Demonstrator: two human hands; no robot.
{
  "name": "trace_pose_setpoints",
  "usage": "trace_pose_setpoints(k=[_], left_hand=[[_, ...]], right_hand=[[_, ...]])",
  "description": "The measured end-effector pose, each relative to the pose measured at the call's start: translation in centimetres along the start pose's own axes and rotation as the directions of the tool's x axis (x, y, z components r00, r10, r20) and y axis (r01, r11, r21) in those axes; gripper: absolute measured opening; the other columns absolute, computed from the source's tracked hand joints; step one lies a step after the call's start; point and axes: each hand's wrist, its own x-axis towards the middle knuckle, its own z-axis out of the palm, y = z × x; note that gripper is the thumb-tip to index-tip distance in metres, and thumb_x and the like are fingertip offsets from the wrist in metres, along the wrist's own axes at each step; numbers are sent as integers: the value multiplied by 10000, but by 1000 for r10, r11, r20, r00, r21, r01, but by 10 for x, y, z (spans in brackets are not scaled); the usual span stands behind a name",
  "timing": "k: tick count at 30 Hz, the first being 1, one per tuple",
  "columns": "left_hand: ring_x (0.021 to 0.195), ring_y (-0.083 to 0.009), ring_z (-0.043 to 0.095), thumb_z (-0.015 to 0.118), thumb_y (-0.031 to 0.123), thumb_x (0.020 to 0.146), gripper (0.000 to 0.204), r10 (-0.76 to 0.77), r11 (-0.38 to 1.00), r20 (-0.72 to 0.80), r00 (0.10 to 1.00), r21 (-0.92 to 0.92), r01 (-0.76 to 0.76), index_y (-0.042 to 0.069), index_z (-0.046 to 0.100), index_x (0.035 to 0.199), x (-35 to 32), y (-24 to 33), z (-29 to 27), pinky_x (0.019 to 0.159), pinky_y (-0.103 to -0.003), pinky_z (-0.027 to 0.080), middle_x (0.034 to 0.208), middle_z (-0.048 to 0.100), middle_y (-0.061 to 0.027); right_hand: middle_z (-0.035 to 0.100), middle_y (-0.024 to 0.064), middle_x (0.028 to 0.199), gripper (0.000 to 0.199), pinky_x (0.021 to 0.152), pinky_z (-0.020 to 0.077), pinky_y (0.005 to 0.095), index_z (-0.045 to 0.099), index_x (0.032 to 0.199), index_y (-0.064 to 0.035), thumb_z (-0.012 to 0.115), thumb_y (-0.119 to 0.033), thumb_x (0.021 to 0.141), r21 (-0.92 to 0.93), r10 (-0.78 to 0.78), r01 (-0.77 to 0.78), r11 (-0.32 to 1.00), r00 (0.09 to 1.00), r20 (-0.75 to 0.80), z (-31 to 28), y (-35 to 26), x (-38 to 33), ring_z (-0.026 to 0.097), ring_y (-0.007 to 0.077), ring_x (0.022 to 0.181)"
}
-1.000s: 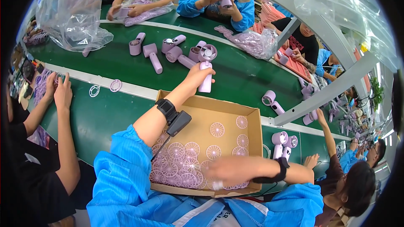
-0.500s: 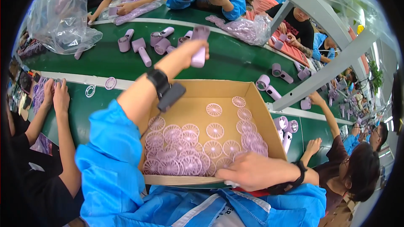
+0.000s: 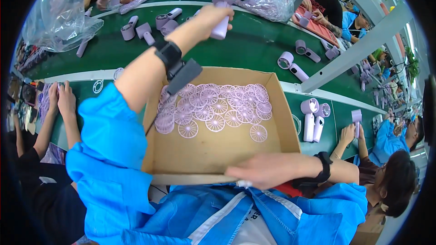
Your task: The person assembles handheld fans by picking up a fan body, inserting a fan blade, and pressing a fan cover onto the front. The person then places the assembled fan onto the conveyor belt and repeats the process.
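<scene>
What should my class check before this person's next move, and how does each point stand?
1. Left hand holding the lilac plastic handheld fan: ok.
2. Right hand firmly gripping the rectangular brown cardboard box: cannot tell; it is blurred at the near wall.
3. Round lilac spoked plastic discs inside the box: ok.
4. Discs lying separately: not ok; most overlap.
5. Held fan's front fully assembled: cannot tell.

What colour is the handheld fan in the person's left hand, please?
Light purple; the handheld fan shows best in the head view.
</scene>
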Motion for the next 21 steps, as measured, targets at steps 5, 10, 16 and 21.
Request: trace_pose_setpoints(k=[5, 10, 16, 21], left_hand=[[561, -187, 631, 625, 120, 735, 188, 56, 997, -109, 992, -38, -60, -8, 567, 860, -16, -84, 4, 468, -326, 500, 765, 611, -75], [585, -165, 627, 617, 168, 788, 174, -144, 979, -178, 974, -169, 114, 25, 558, 867, -17, -112, -10, 478, -291, 508, 765, 599, -69], [568, -169, 624, 611, 151, 786, 163, -111, 979, -174, 978, -190, 77, 20, 549, 862, -14, -117, -6, 474, -292, 509, 760, 601, -73], [557, -175, 622, 612, 145, 784, 265, -100, 994, -111, 989, -59, 94, 9, 525, 993, -15, -115, -5, 480, -299, 514, 772, 605, -78]], right_hand=[[586, 213, 859, 276, 687, 480, 465, 507, 1101, -59, 515, -81, 827, -8, -76, 76, 997, 997, -6, 9, 39, 7, 598, 386, 813], [569, 169, 1075, 408, 775, 492, 459, 532, 1170, -63, 538, 13, 769, -382, 37, -369, 847, 759, -650, -30, 106, 23, 602, 397, 861], [572, 170, 1045, 499, 744, 500, 443, 532, 1191, -91, 533, 78, 721, -422, 141, -456, 784, 792, -594, -42, 132, 45, 610, 384, 844], [587, 161, 999, 510, 743, 519, 372, 531, 1194, -103, 539, 90, 721, -334, 194, -394, 856, 844, -500, -62, 133, 56, 627, 336, 828]])
